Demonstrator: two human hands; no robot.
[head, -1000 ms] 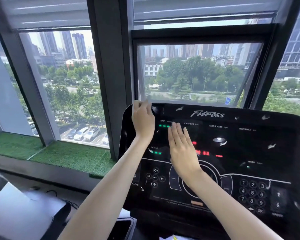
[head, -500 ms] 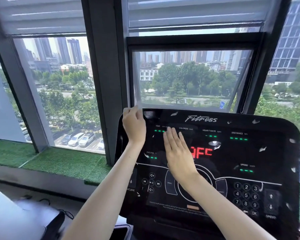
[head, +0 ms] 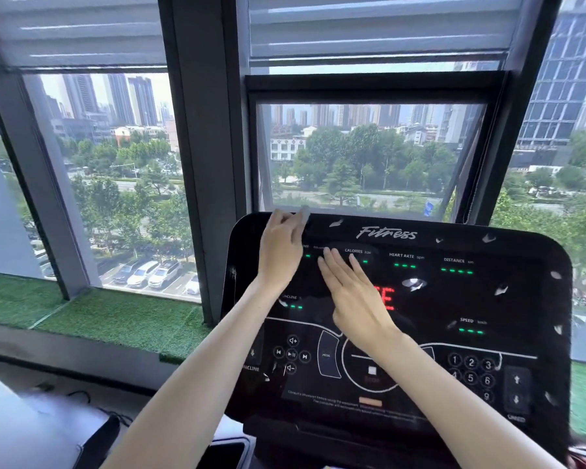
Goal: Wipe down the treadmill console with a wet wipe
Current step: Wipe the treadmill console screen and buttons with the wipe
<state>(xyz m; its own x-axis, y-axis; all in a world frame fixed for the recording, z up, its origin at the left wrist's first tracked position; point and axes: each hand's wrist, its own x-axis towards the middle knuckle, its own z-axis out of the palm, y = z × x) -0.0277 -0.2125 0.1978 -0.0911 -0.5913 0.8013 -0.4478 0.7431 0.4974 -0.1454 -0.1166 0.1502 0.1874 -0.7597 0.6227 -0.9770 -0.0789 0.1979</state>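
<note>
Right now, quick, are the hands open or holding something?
Left hand: fingers blurred at the console's top edge, cannot tell.
Right hand: open, fingers straight, flat on the console.

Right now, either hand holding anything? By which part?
Right hand lies flat on the glossy black treadmill console, gripping nothing. Left hand sits at its top edge beside a blurred grey scrap; a pinch cannot be told.

- console (head: 521,299), top edge: "Fitness" logo (head: 386,232)
- small labels (head: 401,255) on it: CALORIES, HEART RATE, DISTANCE, SPEED, INCLINE
- red display (head: 388,297): only an "E" readable, rest covered
- curved button (head: 325,355): PROG
- keypad (head: 471,379): 1, 2, 3, 5, 6, 9
</note>
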